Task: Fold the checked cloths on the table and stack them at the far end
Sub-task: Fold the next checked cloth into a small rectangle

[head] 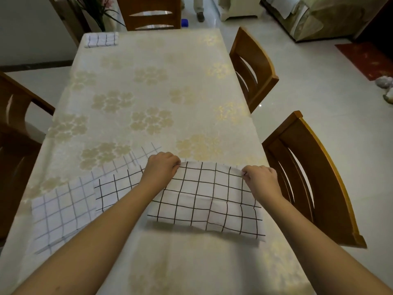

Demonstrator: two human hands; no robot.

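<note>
A white cloth with black checks [209, 199] lies folded over near the table's front right. My left hand [162, 167] pinches its far left corner and my right hand [260, 177] pinches its far right corner, both at the far edge. Under it to the left, a second black-checked cloth [116, 189] lies flat. A grey-checked cloth [63, 211] is spread at the front left, and another grey-checked piece [138, 157] pokes out beyond my left hand. A folded checked cloth [101, 39] sits at the table's far left corner.
The table [148, 86] wears a cream tablecloth with gold flowers. Wooden chairs stand at the right [253, 69] [314, 177], the left [14, 116] and the far end [152, 13]. A person's legs [198, 7] show on the floor beyond.
</note>
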